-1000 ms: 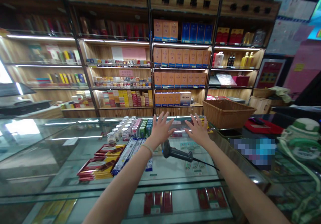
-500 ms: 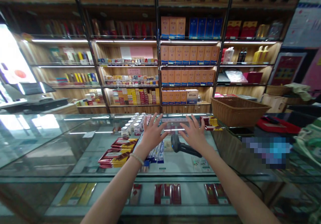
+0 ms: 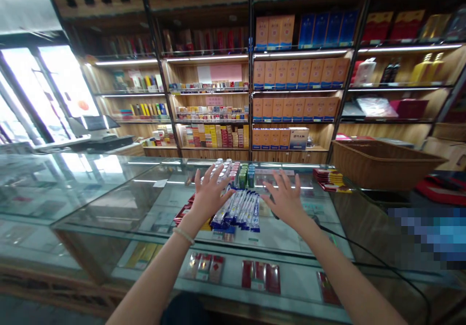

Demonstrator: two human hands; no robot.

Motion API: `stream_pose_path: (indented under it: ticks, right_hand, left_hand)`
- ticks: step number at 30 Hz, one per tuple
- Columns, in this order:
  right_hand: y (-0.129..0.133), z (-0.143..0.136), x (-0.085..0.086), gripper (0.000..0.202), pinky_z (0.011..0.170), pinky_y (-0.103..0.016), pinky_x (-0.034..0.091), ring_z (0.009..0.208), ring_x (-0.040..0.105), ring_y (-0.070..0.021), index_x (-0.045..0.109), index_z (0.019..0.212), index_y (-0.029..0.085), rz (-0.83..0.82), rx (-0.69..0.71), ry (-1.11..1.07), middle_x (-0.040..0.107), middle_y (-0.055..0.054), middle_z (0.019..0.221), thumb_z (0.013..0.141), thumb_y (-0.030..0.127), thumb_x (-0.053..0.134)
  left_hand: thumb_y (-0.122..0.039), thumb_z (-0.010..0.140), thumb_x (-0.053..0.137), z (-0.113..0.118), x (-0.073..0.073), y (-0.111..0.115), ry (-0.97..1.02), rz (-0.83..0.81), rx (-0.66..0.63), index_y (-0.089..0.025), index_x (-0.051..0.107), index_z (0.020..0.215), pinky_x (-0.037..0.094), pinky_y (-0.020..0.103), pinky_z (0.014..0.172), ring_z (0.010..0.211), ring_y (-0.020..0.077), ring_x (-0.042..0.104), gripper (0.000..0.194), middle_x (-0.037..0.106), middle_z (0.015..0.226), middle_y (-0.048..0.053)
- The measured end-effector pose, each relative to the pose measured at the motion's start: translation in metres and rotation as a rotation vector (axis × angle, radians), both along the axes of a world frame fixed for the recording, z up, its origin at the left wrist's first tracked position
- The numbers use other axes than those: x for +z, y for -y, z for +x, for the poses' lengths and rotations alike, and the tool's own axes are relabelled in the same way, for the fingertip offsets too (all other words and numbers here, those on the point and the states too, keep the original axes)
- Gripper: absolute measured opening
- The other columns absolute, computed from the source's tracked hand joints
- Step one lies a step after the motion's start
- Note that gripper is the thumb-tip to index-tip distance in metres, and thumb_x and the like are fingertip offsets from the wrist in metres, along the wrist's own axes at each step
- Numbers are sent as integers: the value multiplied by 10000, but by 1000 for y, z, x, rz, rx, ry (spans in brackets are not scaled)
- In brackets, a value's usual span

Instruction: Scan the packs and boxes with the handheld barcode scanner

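Over the glass counter (image 3: 145,203), both hands (image 3: 206,200) (image 3: 288,206), fingers (image 3: 286,179) spread and empty, have shifted left.

- Left forearm (image 3: 155,272): enters the view at 7 o'clock, extended toward 1 o'clock.
- Left hand (image 3: 207,198): raised, back toward the camera; fingers fanned between 12 and 1 o'clock, thumb out toward 2 o'clock.
- Right forearm (image 3: 340,270): enters near 5 o'clock, extended toward 11 o'clock.
- Right hand (image 3: 287,201): level with the left, apart from it; fingers spread between 11 and 12 o'clock, thumb toward 10 o'clock.
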State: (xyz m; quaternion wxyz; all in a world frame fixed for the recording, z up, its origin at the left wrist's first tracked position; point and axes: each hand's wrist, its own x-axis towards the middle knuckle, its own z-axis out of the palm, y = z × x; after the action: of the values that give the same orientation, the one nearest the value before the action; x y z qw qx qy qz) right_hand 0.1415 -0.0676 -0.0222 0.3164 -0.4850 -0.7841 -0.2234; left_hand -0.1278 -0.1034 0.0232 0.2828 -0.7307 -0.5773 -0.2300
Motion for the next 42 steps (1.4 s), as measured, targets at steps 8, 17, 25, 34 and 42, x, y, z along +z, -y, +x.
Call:
stream_pose_path:
  ticks: [8,17,25,34,42]
  right_hand:
    - [4,-40,-5,477,1229,-665,-37,1519,280,-352,691,1316,310,-46,85,-3,411,-97,1634,1013,580,439]
    - [20,-102,-13,531,1232,-676,-22,1533,261,-344,666,1344,292,-143,232,-12,385,-90,1652,992,630,457]
    - [33,-133,-15,600,1231,-673,-9,1539,246,-353,640,1383,283,-211,307,13,368,-100,1661,982,675,427]
    - [48,-146,-9,741,1231,-704,-26,1573,170,-370,603,1430,218,-367,352,73,300,-118,1689,973,739,341]
    - [45,-151,-22,789,1227,-716,-49,1584,132,-378,593,1439,176,-370,377,80,238,-124,1708,962,755,348]
  left_hand:
    - [-506,933,617,-55,-3,13,5,45,86,-381,706,1283,65,663,1257,1511,355,363,382,500,1589,53]
    - [-556,944,567,-114,-10,35,14,10,159,-379,679,1331,127,640,1246,1513,354,347,440,471,1606,73]
    - [-564,942,567,-146,-19,51,9,-81,224,-394,657,1363,137,636,1242,1512,369,339,463,454,1613,71]
    - [-737,756,717,-166,-25,57,-14,-391,74,-462,542,1459,45,664,1252,1564,404,218,775,266,1712,56]
    - [-697,739,763,-171,-36,55,-45,-455,66,-506,492,1472,26,710,1228,1575,423,181,805,209,1733,51]
